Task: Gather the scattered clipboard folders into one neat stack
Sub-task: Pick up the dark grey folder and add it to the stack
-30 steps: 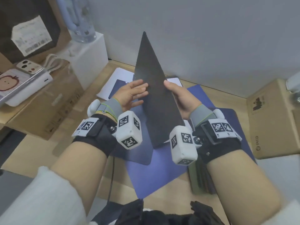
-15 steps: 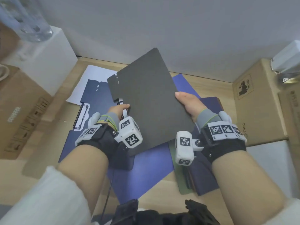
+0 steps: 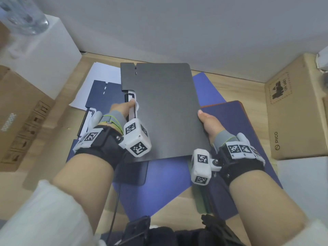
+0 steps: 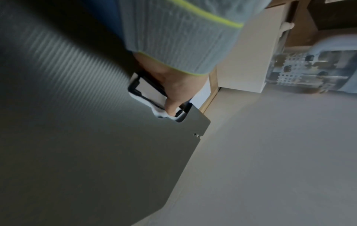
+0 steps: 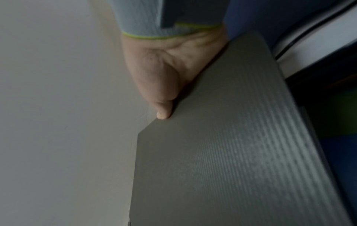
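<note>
Two hands carry the dark grey folder (image 3: 159, 110) flat above the blue folders (image 3: 156, 189) on the desk (image 3: 236, 86). The left hand (image 3: 122, 110) pinches its clip edge; the right hand (image 3: 210, 125) clamps the opposite edge, thumb on top. To land it neatly, the person should square its corners over the pile before letting go.

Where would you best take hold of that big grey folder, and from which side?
By its two long side edges, one hand from each side, probably. The grey folder is broad, thin and flat, so one hand would likely let it tip. Here the left hand grips the clip edge and the right hand pinches the opposite edge, thumb on top.
</note>
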`<state>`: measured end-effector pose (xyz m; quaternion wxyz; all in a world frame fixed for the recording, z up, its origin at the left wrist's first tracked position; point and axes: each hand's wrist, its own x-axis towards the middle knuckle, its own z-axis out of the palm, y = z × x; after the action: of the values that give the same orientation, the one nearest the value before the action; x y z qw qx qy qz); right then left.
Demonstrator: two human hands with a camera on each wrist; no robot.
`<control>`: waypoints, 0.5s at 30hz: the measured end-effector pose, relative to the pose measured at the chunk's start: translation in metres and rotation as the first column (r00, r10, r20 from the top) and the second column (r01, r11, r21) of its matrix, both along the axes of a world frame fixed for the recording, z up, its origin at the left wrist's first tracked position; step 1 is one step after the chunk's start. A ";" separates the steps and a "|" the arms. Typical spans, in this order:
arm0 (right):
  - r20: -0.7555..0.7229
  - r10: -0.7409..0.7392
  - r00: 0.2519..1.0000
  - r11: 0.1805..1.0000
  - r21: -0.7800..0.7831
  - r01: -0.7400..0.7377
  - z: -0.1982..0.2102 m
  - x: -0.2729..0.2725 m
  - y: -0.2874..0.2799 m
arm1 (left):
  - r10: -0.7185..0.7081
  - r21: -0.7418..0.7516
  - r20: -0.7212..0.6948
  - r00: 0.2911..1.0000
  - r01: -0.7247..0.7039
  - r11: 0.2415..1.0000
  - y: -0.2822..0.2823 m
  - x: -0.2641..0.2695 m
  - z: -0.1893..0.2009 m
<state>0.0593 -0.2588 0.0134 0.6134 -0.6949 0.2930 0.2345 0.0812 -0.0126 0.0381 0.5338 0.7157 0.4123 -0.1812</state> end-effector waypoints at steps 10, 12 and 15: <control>-0.096 0.065 0.993 0.998 0.026 -0.062 -0.001 0.006 0.032 | 0.041 0.123 0.378 0.925 -0.094 0.988 0.023 0.017 0.022; -0.050 0.128 0.991 0.992 -0.015 -0.129 -0.007 0.007 0.038 | 0.034 0.141 0.434 0.900 -0.106 0.984 0.026 0.016 0.029; 0.090 0.144 0.985 0.990 -0.020 -0.143 0.002 0.000 0.047 | 0.137 -0.008 0.530 0.837 -0.157 0.988 0.037 0.016 0.043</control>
<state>0.0593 -0.2120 0.0158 0.6029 -0.7284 0.2155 0.2440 0.0968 0.0245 0.0815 0.6260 0.7135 0.3064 0.0716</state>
